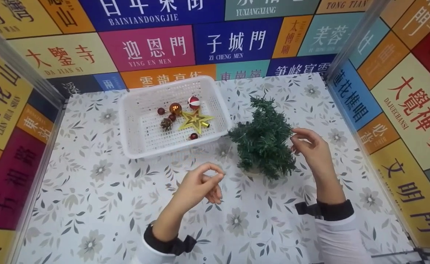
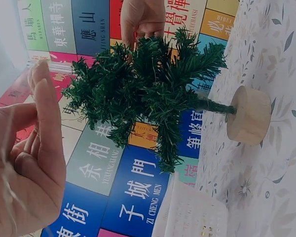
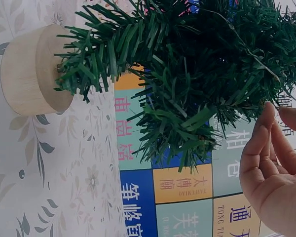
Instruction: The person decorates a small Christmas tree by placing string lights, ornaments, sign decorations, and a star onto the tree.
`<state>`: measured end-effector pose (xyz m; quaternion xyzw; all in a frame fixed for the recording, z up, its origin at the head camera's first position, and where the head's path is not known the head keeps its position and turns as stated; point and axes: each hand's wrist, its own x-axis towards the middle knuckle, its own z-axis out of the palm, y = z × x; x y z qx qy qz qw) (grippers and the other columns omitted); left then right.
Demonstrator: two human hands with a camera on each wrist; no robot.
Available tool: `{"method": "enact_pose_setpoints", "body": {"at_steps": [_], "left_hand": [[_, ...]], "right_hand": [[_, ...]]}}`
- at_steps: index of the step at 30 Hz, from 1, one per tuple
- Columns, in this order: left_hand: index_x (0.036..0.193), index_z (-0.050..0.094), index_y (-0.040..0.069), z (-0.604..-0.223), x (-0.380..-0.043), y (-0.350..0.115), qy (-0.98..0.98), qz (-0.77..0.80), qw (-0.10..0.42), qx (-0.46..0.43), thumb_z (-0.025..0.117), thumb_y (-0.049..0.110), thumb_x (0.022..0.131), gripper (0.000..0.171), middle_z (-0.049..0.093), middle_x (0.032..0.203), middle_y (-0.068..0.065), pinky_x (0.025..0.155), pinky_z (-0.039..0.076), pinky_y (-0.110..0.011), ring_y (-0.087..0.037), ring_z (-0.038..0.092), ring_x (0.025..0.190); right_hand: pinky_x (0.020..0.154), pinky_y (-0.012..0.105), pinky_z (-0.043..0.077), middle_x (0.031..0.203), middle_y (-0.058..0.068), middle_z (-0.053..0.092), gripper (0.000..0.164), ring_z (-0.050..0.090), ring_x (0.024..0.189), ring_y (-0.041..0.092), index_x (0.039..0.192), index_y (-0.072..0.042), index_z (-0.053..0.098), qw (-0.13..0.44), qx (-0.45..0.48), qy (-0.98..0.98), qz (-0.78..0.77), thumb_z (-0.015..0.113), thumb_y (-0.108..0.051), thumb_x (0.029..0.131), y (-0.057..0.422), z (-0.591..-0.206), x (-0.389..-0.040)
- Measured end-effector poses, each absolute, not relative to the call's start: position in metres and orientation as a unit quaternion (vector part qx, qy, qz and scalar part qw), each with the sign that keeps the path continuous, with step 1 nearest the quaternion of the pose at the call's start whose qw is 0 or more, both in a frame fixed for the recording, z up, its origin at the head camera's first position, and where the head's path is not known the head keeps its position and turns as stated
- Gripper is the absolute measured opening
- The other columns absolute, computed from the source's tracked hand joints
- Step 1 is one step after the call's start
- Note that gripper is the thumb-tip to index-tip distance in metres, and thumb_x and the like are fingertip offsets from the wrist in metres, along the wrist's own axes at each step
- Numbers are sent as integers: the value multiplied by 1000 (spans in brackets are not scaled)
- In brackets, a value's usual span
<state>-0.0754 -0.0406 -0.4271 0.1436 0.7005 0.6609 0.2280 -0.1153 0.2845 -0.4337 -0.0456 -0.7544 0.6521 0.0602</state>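
A small green artificial Christmas tree (image 1: 262, 135) stands upright on a round wooden base (image 2: 249, 116). My right hand (image 1: 314, 152) is at its right side, thumb and finger pinching at the outer branches. A thin pale wire (image 3: 251, 54) runs over the foliage towards those fingertips. Left of the tree and nearer the front, my left hand (image 1: 200, 185) is raised with its fingers bent and the thumb close to the index finger. In the left wrist view a thin wire (image 2: 11, 190) crosses this hand, which seems to pinch it. The wire's full path is hidden.
Behind and left stands a white plastic basket (image 1: 127, 128). In it lie a gold star (image 1: 196, 121), a pine cone (image 1: 166, 124), a red-and-white ball (image 1: 193, 102), an orange ball (image 1: 175, 108) and several small dark red balls. Printed panels enclose the flowered tabletop (image 1: 101, 205).
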Motion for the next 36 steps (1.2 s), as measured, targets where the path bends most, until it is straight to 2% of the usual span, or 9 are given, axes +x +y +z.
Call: {"method": "enact_pose_setpoints", "body": {"at_steps": [6, 13, 18, 21, 23, 25, 28, 33, 36], "left_hand": [[102, 62, 20, -421, -68, -32, 815, 492, 245, 182, 55, 29, 94, 14, 62, 57, 5, 47, 51, -28, -12, 60, 47], [107, 69, 20, -417, -60, -24, 886, 325, 178, 278, 55, 27, 93, 21, 61, 59, 11, 49, 43, -17, 3, 50, 44], [105, 71, 22, -420, -55, -19, 902, 275, 108, 314, 57, 28, 92, 21, 69, 81, 8, 53, 47, -19, -1, 59, 61], [105, 72, 22, -424, -53, -17, 906, 260, 75, 327, 57, 26, 92, 20, 68, 88, 6, 58, 49, -22, -8, 62, 72], [106, 71, 22, -425, -52, -16, 903, 254, 59, 341, 56, 24, 93, 20, 66, 87, 5, 58, 49, -23, -10, 62, 73], [107, 70, 22, -426, -51, -16, 897, 252, 49, 359, 54, 23, 94, 21, 63, 85, 5, 56, 48, -21, -9, 59, 69], [108, 69, 23, -426, -51, -15, 887, 253, 36, 385, 52, 22, 95, 22, 60, 84, 5, 55, 45, -18, -6, 55, 64], [107, 70, 21, -426, -53, -14, 868, 269, 10, 418, 52, 24, 95, 21, 58, 81, 5, 54, 43, -17, -5, 51, 62], [106, 70, 20, -426, -54, -14, 854, 290, 6, 432, 52, 26, 95, 22, 57, 81, 5, 55, 41, -15, -4, 49, 62]], "right_hand": [[63, 24, 48, 98, 1, 59, 39, 59, 71, 12, 120, 1, 57, 69, -42, -768, 635, 62, -23, 90, 284, -436, -116], [68, 23, 49, 101, 6, 58, 36, 60, 76, 13, 120, 1, 56, 111, -53, -770, 626, 58, -21, 92, 282, -434, -110], [75, 20, 47, 97, 9, 59, 19, 57, 86, 14, 107, 9, 60, 277, 5, -772, 572, 54, 4, 89, 264, -409, -92], [76, 22, 47, 88, 17, 61, 18, 57, 82, 21, 91, 13, 62, 398, 156, -748, 508, 48, 15, 80, 243, -395, -81], [75, 22, 49, 83, 19, 61, 22, 58, 77, 26, 84, 10, 64, 427, 280, -728, 457, 45, 14, 74, 229, -392, -73], [76, 26, 50, 84, 18, 64, 24, 60, 76, 29, 85, 5, 67, 414, 384, -724, 396, 45, 10, 74, 217, -393, -64], [82, 32, 50, 99, 17, 65, 30, 62, 86, 32, 97, 2, 68, 331, 475, -746, 328, 43, 6, 82, 206, -399, -52], [89, 37, 47, 112, 11, 62, 30, 59, 103, 32, 106, -4, 67, 244, 475, -801, 270, 39, -5, 95, 202, -413, -45], [90, 38, 46, 109, 8, 63, 21, 57, 107, 33, 100, -7, 68, 237, 464, -809, 271, 49, -11, 95, 203, -417, -46]]}}
